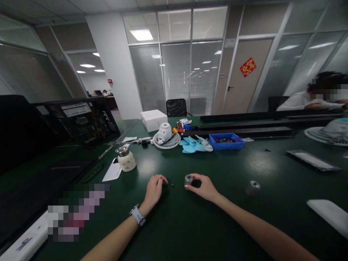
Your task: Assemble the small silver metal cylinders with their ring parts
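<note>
Between the thumb and fingers of my right hand (204, 187) is a small grey metal cylinder (188, 181), upright at the green table's surface. My left hand (154, 189), with a watch (137, 215) on its wrist, rests on the table to the left. Its fingers are bent together and their undersides are hidden, so I cannot make out whether they hold anything. A tiny metal piece (172, 185) lies between the two hands, just right of my left fingertips. Farther right stands a second metal cylinder (253, 188), touched by neither hand.
Beyond my hands are light blue fan blades (191, 145), a blue tray (227, 145) of wires, a white fan part (165, 134) and a white box (154, 120). A cream bottle (126, 161) stands left. A person (296, 101) sits at the far right.
</note>
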A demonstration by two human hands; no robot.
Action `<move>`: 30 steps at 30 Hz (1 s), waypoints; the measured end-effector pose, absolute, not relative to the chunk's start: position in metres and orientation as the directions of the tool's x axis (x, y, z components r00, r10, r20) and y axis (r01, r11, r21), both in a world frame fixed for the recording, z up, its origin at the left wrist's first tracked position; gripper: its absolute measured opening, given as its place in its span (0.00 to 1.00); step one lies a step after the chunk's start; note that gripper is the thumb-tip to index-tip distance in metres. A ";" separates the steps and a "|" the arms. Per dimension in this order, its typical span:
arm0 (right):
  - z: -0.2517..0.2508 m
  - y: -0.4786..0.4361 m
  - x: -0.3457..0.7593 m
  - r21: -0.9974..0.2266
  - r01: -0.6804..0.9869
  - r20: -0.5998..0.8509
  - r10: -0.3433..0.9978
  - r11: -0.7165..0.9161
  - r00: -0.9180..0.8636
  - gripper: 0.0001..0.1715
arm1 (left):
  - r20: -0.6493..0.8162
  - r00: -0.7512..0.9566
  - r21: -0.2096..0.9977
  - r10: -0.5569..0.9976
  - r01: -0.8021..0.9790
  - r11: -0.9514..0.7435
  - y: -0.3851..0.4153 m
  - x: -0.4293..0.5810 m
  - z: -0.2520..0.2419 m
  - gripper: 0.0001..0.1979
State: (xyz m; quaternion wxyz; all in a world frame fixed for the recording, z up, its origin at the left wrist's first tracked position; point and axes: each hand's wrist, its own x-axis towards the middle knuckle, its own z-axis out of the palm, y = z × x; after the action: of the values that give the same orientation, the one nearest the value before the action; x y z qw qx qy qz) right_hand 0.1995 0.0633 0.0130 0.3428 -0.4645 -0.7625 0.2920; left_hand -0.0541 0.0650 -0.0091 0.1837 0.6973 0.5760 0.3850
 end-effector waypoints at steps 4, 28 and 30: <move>0.046 0.066 0.250 -0.802 0.489 0.307 0.939 0.343 -0.155 0.24 | 0.301 0.056 0.697 0.952 0.668 -0.260 0.063 -0.055 -0.008 0.17; 0.052 0.101 0.400 -0.314 0.912 -0.357 0.923 -0.264 0.144 0.19 | 0.304 0.043 0.680 0.952 0.690 -0.249 0.067 -0.055 -0.013 0.16; 0.056 0.103 0.399 -0.298 0.915 -0.389 0.910 -0.271 0.142 0.15 | 0.303 0.043 0.678 0.952 0.692 -0.248 0.067 -0.055 -0.012 0.16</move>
State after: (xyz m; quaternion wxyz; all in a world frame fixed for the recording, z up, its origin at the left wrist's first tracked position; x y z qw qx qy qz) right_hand 0.3993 0.1031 0.0556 -0.0050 -0.7557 -0.6039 0.2533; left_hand -0.0554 0.0674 -0.0125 0.1776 0.7001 0.5871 0.3655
